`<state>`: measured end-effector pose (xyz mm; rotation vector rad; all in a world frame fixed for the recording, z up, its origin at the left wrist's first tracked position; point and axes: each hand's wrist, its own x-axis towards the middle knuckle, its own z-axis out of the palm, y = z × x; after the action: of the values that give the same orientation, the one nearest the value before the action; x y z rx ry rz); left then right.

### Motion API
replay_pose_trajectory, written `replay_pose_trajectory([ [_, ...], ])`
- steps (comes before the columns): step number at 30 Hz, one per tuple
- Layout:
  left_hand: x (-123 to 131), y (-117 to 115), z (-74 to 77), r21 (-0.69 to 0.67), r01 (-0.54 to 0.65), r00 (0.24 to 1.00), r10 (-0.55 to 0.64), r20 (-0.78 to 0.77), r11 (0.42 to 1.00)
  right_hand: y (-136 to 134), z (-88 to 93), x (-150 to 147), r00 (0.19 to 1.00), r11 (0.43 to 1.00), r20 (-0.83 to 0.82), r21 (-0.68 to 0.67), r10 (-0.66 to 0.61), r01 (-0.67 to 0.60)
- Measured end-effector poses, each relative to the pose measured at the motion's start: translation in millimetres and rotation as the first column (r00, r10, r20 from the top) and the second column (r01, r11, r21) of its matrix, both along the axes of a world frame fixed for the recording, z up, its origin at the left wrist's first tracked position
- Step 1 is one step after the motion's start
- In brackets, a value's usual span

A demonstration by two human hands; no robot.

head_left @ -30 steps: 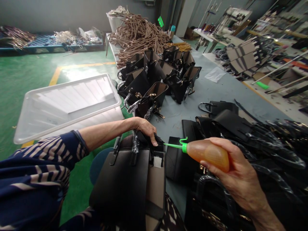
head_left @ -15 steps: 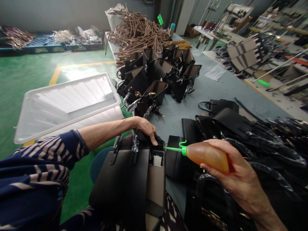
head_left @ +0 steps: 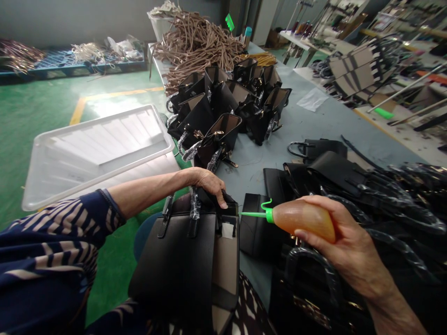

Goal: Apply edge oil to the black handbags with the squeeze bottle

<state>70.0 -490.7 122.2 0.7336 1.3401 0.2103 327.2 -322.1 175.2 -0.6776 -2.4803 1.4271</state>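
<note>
On my lap a black handbag (head_left: pixel 178 265) stands with its beige-lined side opened out and a small white patch inside. My left hand (head_left: pixel 209 185) grips the bag's upper edge, its thumb pressed on the black flap. In my right hand (head_left: pixel 331 228) is a squeeze bottle (head_left: pixel 303 219) of amber liquid, lying sideways. Its green nozzle points left, with the tip close beside the bag's top right edge. The fingertips of my left hand behind the edge are hidden. Two plastic-wrapped handles rise from the bag's top.
Black bags (head_left: pixel 223 102) and a heap of brown straps (head_left: pixel 199 42) lie on the grey table (head_left: pixel 300 125). More black bags (head_left: pixel 335 172) are piled at right. A white plastic bin (head_left: pixel 101 153) stands at left, with a blue pallet (head_left: pixel 56 63) behind.
The bottle in my right hand has shifted slightly right and up, its nozzle tip a little farther from the bag's edge. My left hand still holds the bag at nearly the same spot.
</note>
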Motion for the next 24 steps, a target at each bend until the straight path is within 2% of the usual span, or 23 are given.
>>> replay_pose_trajectory([
  [4, 0.3, 1.1, -1.0, -0.001, 0.012, 1.000, -0.012, 0.015, 1.000, -1.2, -2.5, -6.3, 0.999, 0.999, -0.033, -0.019, -0.033, 0.032],
  [13, 2.2, 4.8, 4.2, 0.026, 0.047, 0.998, -0.046, -0.050, 0.999, 2.2, -10.7, -10.6, 0.996, 0.998, -0.088, -0.060, 0.010, -0.016],
  [24, 0.7, 7.1, -1.6, 0.026, 0.099, 0.993, -0.097, -0.065, 0.995, 19.2, -25.6, -4.0, 0.997, 0.995, 0.050, -0.090, 0.054, -0.050],
])
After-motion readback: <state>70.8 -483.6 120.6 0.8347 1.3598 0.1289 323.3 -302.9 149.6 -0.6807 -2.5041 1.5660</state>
